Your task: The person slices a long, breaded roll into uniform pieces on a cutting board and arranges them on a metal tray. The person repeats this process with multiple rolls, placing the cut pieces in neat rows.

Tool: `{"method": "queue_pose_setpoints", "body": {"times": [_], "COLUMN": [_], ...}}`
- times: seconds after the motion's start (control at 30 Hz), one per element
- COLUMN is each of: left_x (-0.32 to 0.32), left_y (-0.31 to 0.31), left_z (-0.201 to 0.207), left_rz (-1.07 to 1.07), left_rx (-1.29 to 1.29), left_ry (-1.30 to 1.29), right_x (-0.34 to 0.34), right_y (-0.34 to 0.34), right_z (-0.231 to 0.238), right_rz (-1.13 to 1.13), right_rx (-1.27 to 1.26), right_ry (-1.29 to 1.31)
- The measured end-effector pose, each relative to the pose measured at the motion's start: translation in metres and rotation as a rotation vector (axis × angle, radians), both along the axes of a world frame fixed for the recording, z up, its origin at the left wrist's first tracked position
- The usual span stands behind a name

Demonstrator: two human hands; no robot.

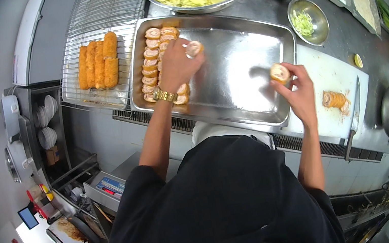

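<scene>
Currently I've got L hand [180, 64] palm-down over slice rows [151, 63] at the L end of the steel tray [232, 71], fingertips pinching one roll slice [195, 47], & R hand [299, 91] at its R rim, thumb & fingers closed on a second slice [279, 73], w/ bare tray floor btwn.

Head-worn fisheye view, looking down, close
</scene>
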State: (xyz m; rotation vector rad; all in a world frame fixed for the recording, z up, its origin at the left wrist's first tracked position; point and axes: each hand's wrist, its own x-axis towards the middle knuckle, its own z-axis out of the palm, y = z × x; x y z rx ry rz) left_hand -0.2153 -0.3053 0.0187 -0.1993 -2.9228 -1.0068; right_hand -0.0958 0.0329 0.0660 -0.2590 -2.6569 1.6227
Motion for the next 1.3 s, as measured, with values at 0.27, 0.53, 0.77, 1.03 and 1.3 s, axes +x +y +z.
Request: {"method": "queue_pose_setpoints", "body": {"times": [0.27,0.53,0.77,1.03,1.3], "left_x": [-0.008,0.010,0.010,0.010,0.007], "left_y": [-0.046,-0.046,-0.050,-0.063,-0.061], "left_z": [-0.042,-0.037,-0.041,-0.044,-0.043], "left_rz": [0.057,0.000,0.035,0.040,0.062], "left_rx": [-0.174,0.020,0.056,0.217,0.245], "left_ry": [0.089,0.172,0.164,0.086,0.043], "right_x": [-0.084,-0.146,-0.154,-0.160,-0.163], "right_y": [-0.123,-0.195,-0.218,-0.219,-0.218], "right_z": [-0.050,-0.084,-0.099,-0.103,-0.103], "right_rz": [0.212,0.173,0.190,0.266,0.266], "right_rx": [0.021,0.054,0.048,0.155,0.064], "right_ry": [-0.012,-0.100,-0.123,-0.110,-0.113]}}
